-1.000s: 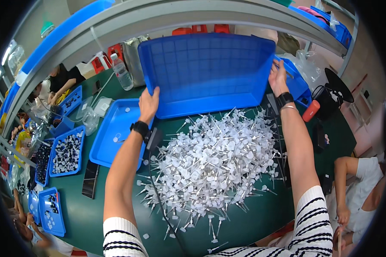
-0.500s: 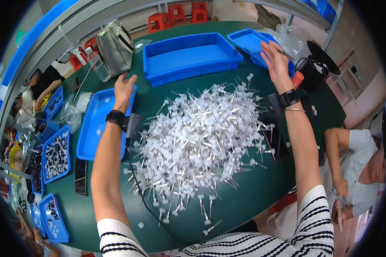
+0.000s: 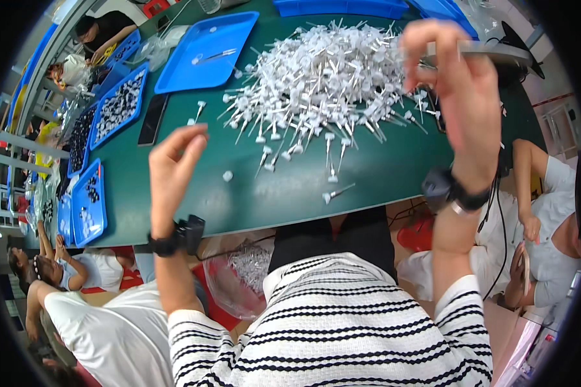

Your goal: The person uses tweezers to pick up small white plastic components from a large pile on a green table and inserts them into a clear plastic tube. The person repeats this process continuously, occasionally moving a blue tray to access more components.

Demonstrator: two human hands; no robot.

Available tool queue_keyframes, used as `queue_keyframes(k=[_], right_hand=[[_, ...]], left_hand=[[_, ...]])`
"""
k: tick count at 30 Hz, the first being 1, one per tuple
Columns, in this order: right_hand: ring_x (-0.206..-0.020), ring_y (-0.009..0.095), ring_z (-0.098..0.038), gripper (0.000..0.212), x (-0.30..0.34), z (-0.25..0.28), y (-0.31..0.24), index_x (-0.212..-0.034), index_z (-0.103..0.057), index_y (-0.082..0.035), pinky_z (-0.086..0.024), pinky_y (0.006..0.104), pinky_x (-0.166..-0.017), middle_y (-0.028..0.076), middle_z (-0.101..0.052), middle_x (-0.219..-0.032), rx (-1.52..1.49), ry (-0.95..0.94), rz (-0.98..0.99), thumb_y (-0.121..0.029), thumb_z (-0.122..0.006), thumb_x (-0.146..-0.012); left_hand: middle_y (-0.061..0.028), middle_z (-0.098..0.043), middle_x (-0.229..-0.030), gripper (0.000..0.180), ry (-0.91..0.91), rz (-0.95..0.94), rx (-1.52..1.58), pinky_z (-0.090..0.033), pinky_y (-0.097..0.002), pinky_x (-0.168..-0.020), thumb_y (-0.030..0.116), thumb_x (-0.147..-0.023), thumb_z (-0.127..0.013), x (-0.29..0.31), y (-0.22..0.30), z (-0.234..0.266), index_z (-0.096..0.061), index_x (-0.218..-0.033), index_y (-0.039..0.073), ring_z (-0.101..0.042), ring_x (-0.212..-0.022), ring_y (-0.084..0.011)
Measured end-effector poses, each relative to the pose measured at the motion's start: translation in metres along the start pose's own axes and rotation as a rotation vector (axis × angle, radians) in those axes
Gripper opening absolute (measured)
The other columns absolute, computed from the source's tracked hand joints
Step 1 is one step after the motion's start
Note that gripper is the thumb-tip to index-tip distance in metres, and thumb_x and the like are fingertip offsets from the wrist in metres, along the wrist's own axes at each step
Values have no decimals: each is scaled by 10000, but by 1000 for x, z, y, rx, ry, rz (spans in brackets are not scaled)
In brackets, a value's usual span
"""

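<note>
Both hands have come back from the far blue trays since half a second ago and now hang raised over the near edge of the green surface [image 3: 368, 174], with the view tipped down toward the striped shirt [image 3: 342, 322]. Left hand [image 3: 174, 161] is up with fingers loosely apart and nothing in it; right hand [image 3: 455, 90] is also lifted, fingers curled but spread, and holds none of the parts as far as can be seen. White stemmed plastic parts [image 3: 323, 84] lie in a loose heap on the surface, ahead of and between the hands, with a few strays [image 3: 334, 192] near the front edge. Picking from the heap would likely go best from its near fringe, taking single pieces by the stem so tangled ones do not drag along, and keeping strays from rolling off the edge. An empty blue tray [image 3: 206, 51] with a metal tool sits beyond the left hand.
</note>
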State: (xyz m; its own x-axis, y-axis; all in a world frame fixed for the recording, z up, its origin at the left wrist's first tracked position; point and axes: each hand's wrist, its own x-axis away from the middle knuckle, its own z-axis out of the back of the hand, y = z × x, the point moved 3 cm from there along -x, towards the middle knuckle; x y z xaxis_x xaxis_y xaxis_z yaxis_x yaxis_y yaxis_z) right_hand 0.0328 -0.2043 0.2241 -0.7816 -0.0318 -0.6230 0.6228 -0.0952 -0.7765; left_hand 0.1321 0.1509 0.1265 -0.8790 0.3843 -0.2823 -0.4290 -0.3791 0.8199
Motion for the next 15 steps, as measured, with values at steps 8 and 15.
queue_keyframes(k=[8,15], right_hand=[[-747,120,-614,254,175,-106,95,-869,-615,7,-511,244,-634,69,-625,-855,-312,-351,-749,-212,-536,-972],[-859,154,-669,271,142,-100,134,-953,-609,19,-539,252,-739,81,-665,-954,-207,-184,-825,-223,-492,-993]], left_hand=[[-104,-627,-997,424,240,13,-453,-506,-336,-682,95,-743,-753,100,-47,-45,-620,-1138,25,-606,-767,-252],[-113,-568,-844,166,208,-4,-355,-477,-345,-649,41,-788,-687,64,-56,-59,-641,-947,24,-571,-697,-258]])
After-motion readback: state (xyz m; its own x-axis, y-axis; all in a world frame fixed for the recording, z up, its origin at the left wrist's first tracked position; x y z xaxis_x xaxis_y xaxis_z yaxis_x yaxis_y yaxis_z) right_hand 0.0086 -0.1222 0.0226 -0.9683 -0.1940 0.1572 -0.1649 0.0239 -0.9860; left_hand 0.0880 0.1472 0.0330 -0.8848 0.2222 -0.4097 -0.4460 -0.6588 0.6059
